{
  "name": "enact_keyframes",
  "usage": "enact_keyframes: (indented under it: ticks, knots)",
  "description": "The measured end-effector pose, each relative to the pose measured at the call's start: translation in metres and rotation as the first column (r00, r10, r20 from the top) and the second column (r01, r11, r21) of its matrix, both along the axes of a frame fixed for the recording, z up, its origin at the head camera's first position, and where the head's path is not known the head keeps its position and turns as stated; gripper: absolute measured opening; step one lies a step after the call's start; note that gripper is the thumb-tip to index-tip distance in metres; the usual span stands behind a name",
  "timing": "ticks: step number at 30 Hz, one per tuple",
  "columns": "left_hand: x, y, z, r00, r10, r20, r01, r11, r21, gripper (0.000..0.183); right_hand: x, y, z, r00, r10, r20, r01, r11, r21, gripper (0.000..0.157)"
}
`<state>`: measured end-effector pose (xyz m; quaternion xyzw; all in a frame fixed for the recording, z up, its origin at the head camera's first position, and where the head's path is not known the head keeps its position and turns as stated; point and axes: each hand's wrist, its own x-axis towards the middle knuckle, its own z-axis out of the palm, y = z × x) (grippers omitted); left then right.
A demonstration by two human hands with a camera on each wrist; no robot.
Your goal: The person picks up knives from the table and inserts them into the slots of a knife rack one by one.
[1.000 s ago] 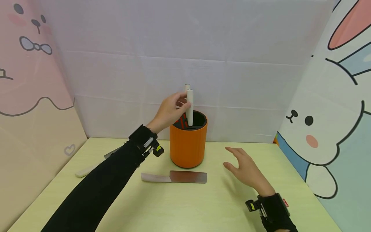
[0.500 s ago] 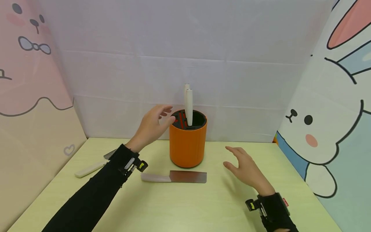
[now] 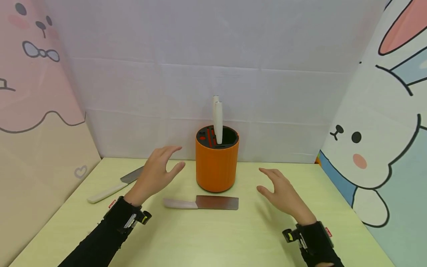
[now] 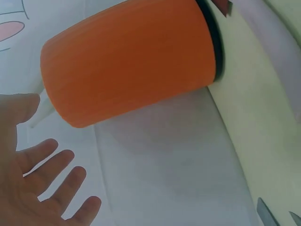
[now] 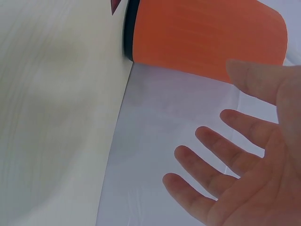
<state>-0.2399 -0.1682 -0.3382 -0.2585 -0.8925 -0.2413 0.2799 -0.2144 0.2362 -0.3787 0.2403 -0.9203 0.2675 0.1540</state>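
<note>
Filling the back of the head view, a pale, creased sheet [image 3: 283, 48] hangs behind a light yellow wood-grain tabletop [image 3: 213, 237]. A panel with a cartoon rabbit [image 3: 383, 155] stands along the right side, and one with a pink cartoon bear [image 3: 36, 85] along the left.

Next in size is the orange cylindrical knife holder [image 3: 216, 168], upright near the back edge of the tabletop, roughly in the middle, with a black slotted top.

The left hand [image 3: 154, 172] is over the tabletop to the left of the holder and apart from it, thumb wide of the fingers; the left wrist view shows the four fingers spread. The right hand [image 3: 283, 193] is on the other side, also apart from the holder, palm facing it and just as wide, its fingers fanned in the right wrist view.

A cleaver [image 3: 217, 202] lies flat just in front of the holder, its pale handle to the left and its blade to the right. A second, white-handled knife [image 3: 106, 193] lies slantwise on the left, the far end of its blade passing behind the left hand.

Two white knife handles [image 3: 218, 120] rise close together from the holder's top. Smallest are the red-marked slots [image 3: 209, 137] to their left.
</note>
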Motion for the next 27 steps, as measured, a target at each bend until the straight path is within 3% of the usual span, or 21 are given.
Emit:
enact_keyframes:
  ticks: [15, 27]
  knots:
    - [0.011, -0.038, -0.049, 0.994, 0.039, -0.102, -0.048, 0.994, -0.094, 0.059, 0.000, 0.003, -0.010, 1.000, -0.014, -0.009, 0.015, 0.999, 0.037, 0.060]
    - [0.011, -0.041, -0.075, 0.995, 0.019, -0.100, -0.032, 0.991, -0.130, 0.062, 0.000, 0.010, -0.031, 0.995, -0.038, -0.087, 0.048, 0.992, 0.120, 0.061]
